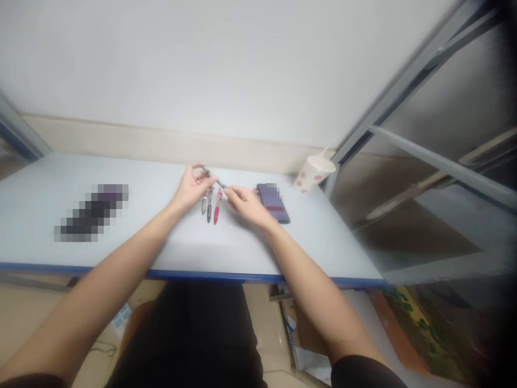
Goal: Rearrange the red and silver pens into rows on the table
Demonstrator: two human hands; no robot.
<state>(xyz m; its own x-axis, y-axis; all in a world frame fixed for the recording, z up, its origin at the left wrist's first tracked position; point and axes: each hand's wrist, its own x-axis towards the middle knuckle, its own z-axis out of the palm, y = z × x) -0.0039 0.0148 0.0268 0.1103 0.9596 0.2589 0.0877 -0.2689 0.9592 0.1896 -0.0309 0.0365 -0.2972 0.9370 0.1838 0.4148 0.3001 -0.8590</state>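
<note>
A dark pen [221, 184] is held slantwise above the table between my two hands. My left hand [194, 184] pinches its upper left part, fingers curled around it. Closed on the pen's lower right end are the fingertips of my right hand [245, 202]. Just below the held pen, several more pens lie side by side on the table: a red pen [217, 207], a dark grey pen [209, 209] and a clear-and-grey pen [204, 206]. Their upper ends are partly hidden by my left hand.
A dark phone [273, 203] lies just right of my right hand. Behind it, a white patterned paper cup [314, 173] with a straw stands near the wall. A blurred-out dark object [92, 213] lies at left. The pale tabletop [194, 253] has a blue front edge; a metal frame [363, 129] rises at right.
</note>
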